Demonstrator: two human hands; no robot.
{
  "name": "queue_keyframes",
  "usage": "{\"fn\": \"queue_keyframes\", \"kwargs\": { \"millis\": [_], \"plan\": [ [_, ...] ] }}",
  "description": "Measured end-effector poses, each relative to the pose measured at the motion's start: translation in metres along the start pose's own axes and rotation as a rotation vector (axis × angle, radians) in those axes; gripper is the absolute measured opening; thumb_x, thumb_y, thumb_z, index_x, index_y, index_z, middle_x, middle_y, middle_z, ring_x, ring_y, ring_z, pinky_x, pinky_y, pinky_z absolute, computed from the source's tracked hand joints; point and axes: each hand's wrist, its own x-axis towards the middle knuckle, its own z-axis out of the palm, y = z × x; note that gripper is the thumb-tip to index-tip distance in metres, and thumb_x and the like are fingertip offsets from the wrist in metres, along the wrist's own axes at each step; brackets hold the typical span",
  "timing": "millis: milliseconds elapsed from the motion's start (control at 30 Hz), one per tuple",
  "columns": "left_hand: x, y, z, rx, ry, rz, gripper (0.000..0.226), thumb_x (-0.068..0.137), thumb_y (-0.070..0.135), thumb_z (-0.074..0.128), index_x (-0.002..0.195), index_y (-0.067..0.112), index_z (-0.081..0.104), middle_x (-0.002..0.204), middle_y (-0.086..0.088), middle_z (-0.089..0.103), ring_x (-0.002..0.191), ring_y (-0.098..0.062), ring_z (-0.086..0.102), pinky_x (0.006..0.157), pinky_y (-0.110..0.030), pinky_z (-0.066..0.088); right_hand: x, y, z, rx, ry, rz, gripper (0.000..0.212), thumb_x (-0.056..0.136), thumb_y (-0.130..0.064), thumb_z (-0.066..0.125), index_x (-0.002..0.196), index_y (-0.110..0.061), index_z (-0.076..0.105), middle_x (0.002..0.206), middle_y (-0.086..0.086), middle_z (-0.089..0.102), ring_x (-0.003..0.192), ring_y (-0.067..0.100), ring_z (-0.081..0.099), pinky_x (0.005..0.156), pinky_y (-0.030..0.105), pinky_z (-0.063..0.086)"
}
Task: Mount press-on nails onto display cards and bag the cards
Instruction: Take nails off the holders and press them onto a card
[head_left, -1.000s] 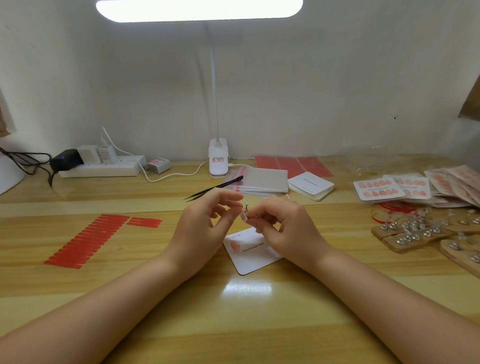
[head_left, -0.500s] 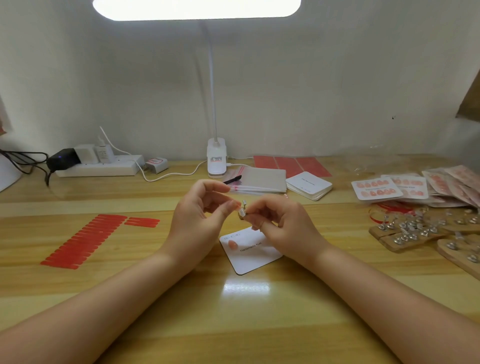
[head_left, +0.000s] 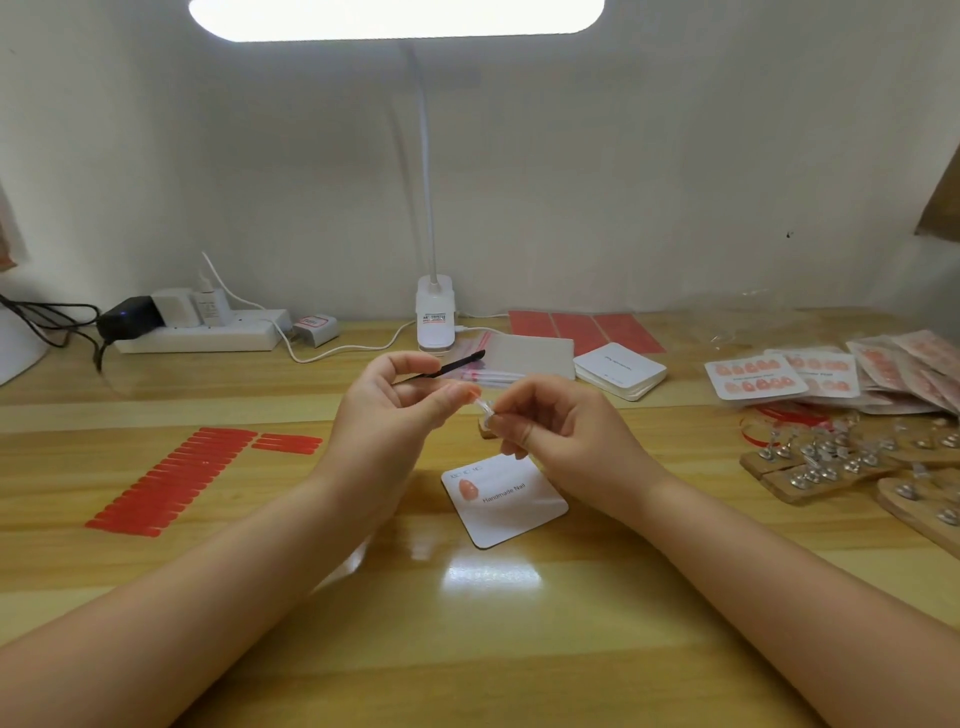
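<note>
Holding: the left hand (head_left: 384, 415) pinches a small orange nail (head_left: 470, 393) at its fingertips; a black pair of tweezers (head_left: 457, 364) shows just behind that hand, but whether the hand holds them I cannot tell.
Right hand: the right hand (head_left: 561, 431) has its fingers curled tight round a small clear holder (head_left: 485, 410) with a wooden base, right beside the nail.
Contact: nail and holder look to be touching or nearly so; the joint is too small to be sure.
Card: a white card (head_left: 511, 506) lies flat on the table (head_left: 467, 649) just below both hands, with one orange nail (head_left: 467, 490) already stuck near its left edge.
Step, as I judge it: freeing the nail from its holder so it can go down on the card next to the first one.
Weight: almost nothing, so it will flick away if the pinch slips.
Stiffness: likely thin, springy plastic, curved; squeezing across the arch could crack or bend it.
Surface: glossy and slick on top, and finger marks would show.
Where to hold: by the two side edges, or tip and root, keeping the underside free for sticking.
Supplies: red strips (head_left: 171, 478) lie well to the left; blank cards (head_left: 621, 370) sit behind; finished cards (head_left: 756, 376) and wooden stands (head_left: 831, 467) are at the right.
Progress: early for this card, most places still bare.
</note>
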Motion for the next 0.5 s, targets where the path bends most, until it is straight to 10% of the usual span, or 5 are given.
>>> {"fn": "queue_keyframes", "kwargs": {
  "millis": [133, 500],
  "plan": [
    [0.024, 0.011, -0.032, -0.028, 0.283, -0.007, 0.028, 0.078, 0.016, 0.075, 0.096, 0.020, 0.054, 0.106, -0.009, 0.068, 0.089, -0.014, 0.060, 0.073, -0.024, 0.047, -0.005, -0.002, -0.002, 0.035, -0.045, 0.031, 0.003, 0.087, -0.004, 0.068, 0.088, -0.007, 0.069, 0.078, 0.012, 0.069, 0.065, 0.012, 0.065, 0.063, 0.022, 0.052],
    [0.019, 0.018, -0.025, -0.181, 0.162, -0.067, 0.057, 0.047, 0.027, 0.086, 0.099, 0.019, 0.064, 0.080, 0.001, 0.069, 0.068, -0.008, 0.064, 0.066, -0.022, 0.053, 0.004, -0.003, -0.017, 0.030, 0.258, 0.161, 0.004, 0.088, -0.009, 0.066, 0.085, -0.009, 0.064, 0.074, 0.007, 0.073, 0.067, 0.018, 0.072, 0.057, 0.024, 0.053]
  ]
}}
